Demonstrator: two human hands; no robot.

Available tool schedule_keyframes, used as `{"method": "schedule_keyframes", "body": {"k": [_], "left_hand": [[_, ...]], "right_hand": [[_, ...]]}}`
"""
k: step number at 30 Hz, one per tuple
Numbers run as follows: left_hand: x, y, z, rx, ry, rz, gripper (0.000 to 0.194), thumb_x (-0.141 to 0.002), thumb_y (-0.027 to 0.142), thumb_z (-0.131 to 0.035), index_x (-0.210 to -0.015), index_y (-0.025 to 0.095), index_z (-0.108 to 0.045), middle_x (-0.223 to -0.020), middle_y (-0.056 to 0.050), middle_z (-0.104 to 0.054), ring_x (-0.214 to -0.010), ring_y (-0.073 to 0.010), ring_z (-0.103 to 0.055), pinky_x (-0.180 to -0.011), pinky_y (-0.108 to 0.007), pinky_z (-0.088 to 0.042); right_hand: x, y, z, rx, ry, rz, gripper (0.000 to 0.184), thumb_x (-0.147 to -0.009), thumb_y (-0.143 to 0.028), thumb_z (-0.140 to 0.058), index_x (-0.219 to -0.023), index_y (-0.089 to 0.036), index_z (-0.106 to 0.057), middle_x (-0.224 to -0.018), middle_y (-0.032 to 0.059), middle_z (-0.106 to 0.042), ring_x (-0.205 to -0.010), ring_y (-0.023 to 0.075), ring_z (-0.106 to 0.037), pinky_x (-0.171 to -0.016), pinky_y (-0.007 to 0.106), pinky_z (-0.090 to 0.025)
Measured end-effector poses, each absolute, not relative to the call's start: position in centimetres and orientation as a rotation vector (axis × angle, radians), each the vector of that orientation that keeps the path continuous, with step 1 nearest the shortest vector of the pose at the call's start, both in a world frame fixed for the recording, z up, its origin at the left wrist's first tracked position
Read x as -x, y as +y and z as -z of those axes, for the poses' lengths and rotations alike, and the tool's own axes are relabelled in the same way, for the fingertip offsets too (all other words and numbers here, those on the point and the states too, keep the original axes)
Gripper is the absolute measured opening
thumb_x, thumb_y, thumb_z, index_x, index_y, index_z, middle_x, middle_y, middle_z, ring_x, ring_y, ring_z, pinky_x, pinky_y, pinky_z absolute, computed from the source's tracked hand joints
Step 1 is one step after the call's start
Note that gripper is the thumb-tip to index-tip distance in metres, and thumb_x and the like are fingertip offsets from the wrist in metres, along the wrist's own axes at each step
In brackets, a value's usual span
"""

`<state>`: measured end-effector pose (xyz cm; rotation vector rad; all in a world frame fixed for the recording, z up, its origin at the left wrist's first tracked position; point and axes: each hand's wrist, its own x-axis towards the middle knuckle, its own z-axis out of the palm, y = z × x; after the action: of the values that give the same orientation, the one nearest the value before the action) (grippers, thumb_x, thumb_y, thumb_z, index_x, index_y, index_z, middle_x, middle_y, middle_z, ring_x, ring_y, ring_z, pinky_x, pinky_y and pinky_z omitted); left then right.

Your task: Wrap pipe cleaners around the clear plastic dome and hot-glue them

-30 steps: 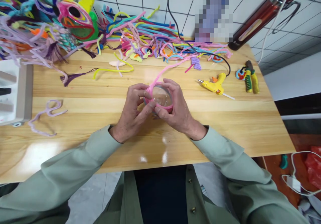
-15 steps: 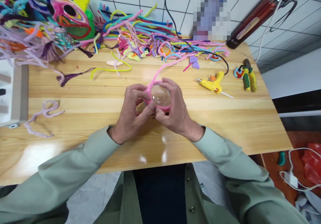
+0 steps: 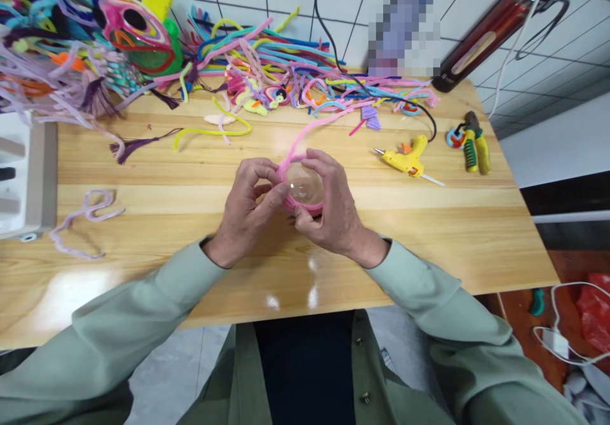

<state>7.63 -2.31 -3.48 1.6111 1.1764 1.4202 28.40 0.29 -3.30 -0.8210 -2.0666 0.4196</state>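
Observation:
Between my hands is a clear, rounded plastic shell [image 3: 305, 185] with a pink pipe cleaner [image 3: 305, 136] running round its rim. The pipe cleaner's loose end stretches up and to the right, toward the pile. My left hand [image 3: 252, 206] pinches the pink pipe cleaner at the shell's left edge, thumb and fingers together. Wrapped round the right side of the shell is my right hand [image 3: 328, 206], its thumb at the lower rim and its fingers at the upper rim. My right fingers hide part of the far edge.
A yellow glue gun [image 3: 406, 158] and green-and-yellow pliers [image 3: 475, 144] lie at the right. Many coloured pipe cleaners [image 3: 267, 50] line the back, beside a fish-like craft piece [image 3: 140, 28]. A lilac pipe cleaner [image 3: 79, 225] lies at the left, near a grey-white device [image 3: 40, 177].
My left thumb has shifted up and left along the rim, uncovering more of the lower pink edge. My right hand keeps its hold on the shell.

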Motion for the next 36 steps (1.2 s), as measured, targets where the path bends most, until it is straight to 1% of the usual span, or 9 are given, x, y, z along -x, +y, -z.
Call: {"method": "schedule_keyframes", "body": {"k": [5,10,14,17,20,25,29,33,36], "left_hand": [[-7.5,-1.9,4.0,-1.508,1.177,-1.425,0.04,-0.101,0.063,-0.084,-0.111,0.028,-0.066,-0.126,-0.005,-0.066,-0.117,-0.0217,-0.069,-0.088,-0.033,-0.07],[-7.1,-1.1,4.6,-1.291,1.097,-1.345,0.065,-0.09,0.062,-0.094,-0.138,0.031,-0.064,-0.128,-0.007,-0.075,-0.113,-0.0239,-0.077,-0.089,-0.037,-0.071],[-6.9,-0.5,4.2,-1.252,0.965,-1.164,0.055,-0.099,0.055,-0.083,-0.145,0.028,-0.073,-0.137,-0.01,-0.082,-0.128,-0.0329,-0.079,-0.103,-0.049,-0.07],[-6.9,-0.4,3.8,-1.261,0.934,-1.136,0.048,-0.101,0.05,-0.078,-0.144,0.028,-0.077,-0.141,-0.009,-0.083,-0.14,-0.0358,-0.074,-0.112,-0.052,-0.066],[-6.9,-0.4,3.9,-1.265,0.957,-1.145,0.046,-0.102,0.047,-0.074,-0.144,0.028,-0.077,-0.143,-0.008,-0.082,-0.146,-0.0351,-0.071,-0.117,-0.052,-0.064],[-6.9,-0.4,4.2,-1.267,0.96,-1.159,0.045,-0.102,0.045,-0.075,-0.144,0.028,-0.078,-0.146,-0.007,-0.081,-0.144,-0.0341,-0.071,-0.12,-0.053,-0.062],[-7.1,-0.8,3.9,-1.289,0.962,-1.234,0.049,-0.101,0.05,-0.079,-0.147,0.032,-0.075,-0.154,-0.007,-0.077,-0.147,-0.0343,-0.07,-0.125,-0.055,-0.06],[-7.5,-1.4,4.0,-1.321,0.931,-1.282,0.055,-0.104,0.058,-0.077,-0.153,0.036,-0.067,-0.163,-0.007,-0.07,-0.15,-0.0329,-0.068,-0.12,-0.051,-0.064],[-7.7,-1.6,4.6,-1.341,0.939,-1.294,0.056,-0.106,0.06,-0.073,-0.154,0.037,-0.061,-0.162,-0.008,-0.067,-0.15,-0.0315,-0.066,-0.117,-0.048,-0.065]], "right_hand": [[-28.7,0.5,3.4,0.842,-2.103,-0.459,0.083,-0.087,-0.034,-0.077,-0.16,-0.033,-0.037,-0.168,0.017,-0.056,-0.165,0.0429,-0.051,-0.135,0.073,-0.044],[-28.9,0.7,3.5,0.821,-2.113,-0.43,0.085,-0.086,-0.034,-0.078,-0.161,-0.033,-0.038,-0.168,0.0176,-0.055,-0.163,0.0432,-0.052,-0.132,0.074,-0.048],[-29.1,0.9,3.6,0.782,-2.105,-0.432,0.086,-0.087,-0.033,-0.078,-0.163,-0.032,-0.039,-0.169,0.0178,-0.055,-0.162,0.0423,-0.053,-0.132,0.074,-0.049],[-29.1,1.0,3.6,0.777,-2.094,-0.428,0.084,-0.087,-0.034,-0.079,-0.163,-0.031,-0.041,-0.167,0.0178,-0.056,-0.162,0.0416,-0.054,-0.133,0.073,-0.049],[-29.1,1.0,3.7,0.812,-2.1,-0.455,0.083,-0.088,-0.038,-0.081,-0.161,-0.033,-0.041,-0.168,0.0168,-0.056,-0.163,0.0423,-0.053,-0.134,0.074,-0.048],[-29.0,1.0,3.7,0.788,-2.083,-0.449,0.081,-0.089,-0.039,-0.08,-0.16,-0.033,-0.042,-0.168,0.0172,-0.056,-0.162,0.0418,-0.054,-0.133,0.073,-0.048],[-28.9,1.0,3.5,0.796,-2.074,-0.476,0.085,-0.087,-0.041,-0.082,-0.16,-0.036,-0.038,-0.17,0.0159,-0.054,-0.164,0.043,-0.051,-0.133,0.074,-0.046],[-28.6,0.9,3.6,0.725,-2.046,-0.496,0.086,-0.087,-0.038,-0.08,-0.161,-0.037,-0.036,-0.175,0.0161,-0.047,-0.167,0.0436,-0.048,-0.133,0.076,-0.044],[-28.4,0.8,3.8,0.674,-2.041,-0.469,0.083,-0.091,-0.038,-0.076,-0.164,-0.035,-0.036,-0.175,0.0174,-0.047,-0.166,0.0423,-0.049,-0.132,0.076,-0.046]]}}
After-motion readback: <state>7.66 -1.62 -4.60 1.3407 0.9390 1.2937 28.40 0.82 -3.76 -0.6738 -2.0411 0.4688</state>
